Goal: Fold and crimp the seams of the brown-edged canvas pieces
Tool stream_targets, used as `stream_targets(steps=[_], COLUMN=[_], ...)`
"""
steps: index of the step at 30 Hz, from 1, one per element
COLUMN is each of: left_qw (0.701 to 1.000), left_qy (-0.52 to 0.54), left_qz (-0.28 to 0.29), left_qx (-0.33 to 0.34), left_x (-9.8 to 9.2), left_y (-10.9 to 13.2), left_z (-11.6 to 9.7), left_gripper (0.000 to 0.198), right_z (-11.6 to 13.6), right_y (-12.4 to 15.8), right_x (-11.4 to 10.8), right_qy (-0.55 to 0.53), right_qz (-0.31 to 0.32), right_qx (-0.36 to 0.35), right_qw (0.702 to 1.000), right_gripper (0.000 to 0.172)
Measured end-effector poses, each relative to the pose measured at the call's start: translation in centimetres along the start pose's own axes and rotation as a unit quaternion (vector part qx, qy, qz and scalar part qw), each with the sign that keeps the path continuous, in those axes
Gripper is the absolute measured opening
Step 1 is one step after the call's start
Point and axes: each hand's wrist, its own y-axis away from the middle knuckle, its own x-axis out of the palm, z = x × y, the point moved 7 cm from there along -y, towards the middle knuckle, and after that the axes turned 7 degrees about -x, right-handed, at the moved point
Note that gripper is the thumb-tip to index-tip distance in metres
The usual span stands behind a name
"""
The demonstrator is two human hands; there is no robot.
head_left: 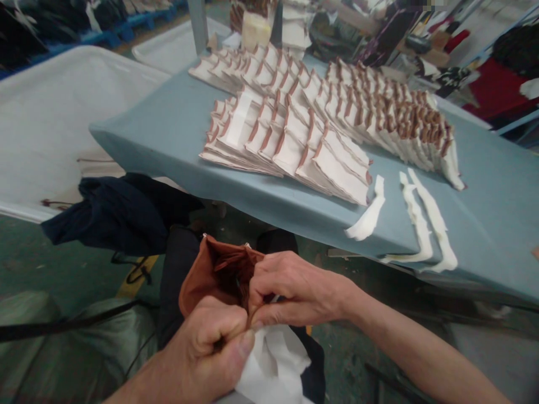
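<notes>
A brown fabric bag rests on my lap, its mouth facing up and folds of brown cloth showing inside. My left hand is closed, thumb over fingers, at the near edge of the bag. Against it, my right hand pinches the same edge, so the fingertips of both hands meet. The exact bit of cloth between them is mostly hidden. Just below the fingers hangs a crumpled white sheet; whether it is joined to the bag, I cannot tell.
Rows of folded white pieces with brown edges cover much of the blue-covered table. White strips hang near its front edge. A white bin stands left, with dark blue cloth by it. Green-grey sacks lie lower left.
</notes>
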Motion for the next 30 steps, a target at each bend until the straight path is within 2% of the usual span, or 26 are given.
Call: stream_targets(steps=[3,6,9,12,14,16,19,21,23,26,30], left_qw=[1.0,0.999,0.998,0.992,0.991,0.989,0.984,0.984,0.985,0.987,0.991], left_qy=[0.024,0.035,0.011,-0.045,-0.067,-0.09,-0.128,-0.127,-0.1,-0.065,-0.067], left_qz=[-0.013,-0.015,-0.058,-0.113,-0.115,-0.113,-0.117,-0.093,-0.068,-0.056,-0.02], left_qx=[0.012,0.029,0.027,-0.018,-0.036,-0.03,0.028,0.087,0.126,0.134,0.116], left_x=[0.4,-0.1,-2.6,-5.8,-7.2,-7.8,-7.5,-6.6,-5.9,-5.9,-6.1], left_y=[0.6,1.2,1.4,0.5,-0.6,-1.8,-3.5,-4.4,-5.2,-6.3,-7.0], left_z=[-0.8,-0.7,0.7,2.9,4.1,4.4,2.9,0.8,-1.3,-3.1,-3.0], left_gripper=[0.046,0.052,0.049,0.045,0.041,0.028,0.022,0.025,0.019,0.012,0.015], right_z=[-0.6,-1.3,-2.1,-2.2,-1.6,-0.3,1.6,2.4,2.6,2.2,1.3], right_y=[0.6,1.2,1.8,2.4,2.7,2.6,2.0,1.3,0.6,-0.1,-0.3], right_x=[-0.6,-1.7,-3.2,-4.4,-5.2,-6.0,-7.4,-8.1,-8.4,-8.3,-7.8], right_qy=[-0.032,0.031,0.083,0.105,0.108,0.091,0.049,0.021,-0.013,-0.069,-0.08], right_qz=[-0.06,-0.091,-0.118,-0.142,-0.163,-0.184,-0.199,-0.198,-0.191,-0.185,-0.188], right_qx=[-0.01,-0.008,-0.004,-0.006,-0.013,-0.022,-0.018,-0.002,0.016,0.027,0.036], right_qw=[0.998,0.995,0.989,0.984,0.981,0.978,0.979,0.98,0.981,0.98,0.978], right_gripper=[0.046,0.052,0.05,0.038,0.034,0.034,0.038,0.038,0.035,0.027,0.026])
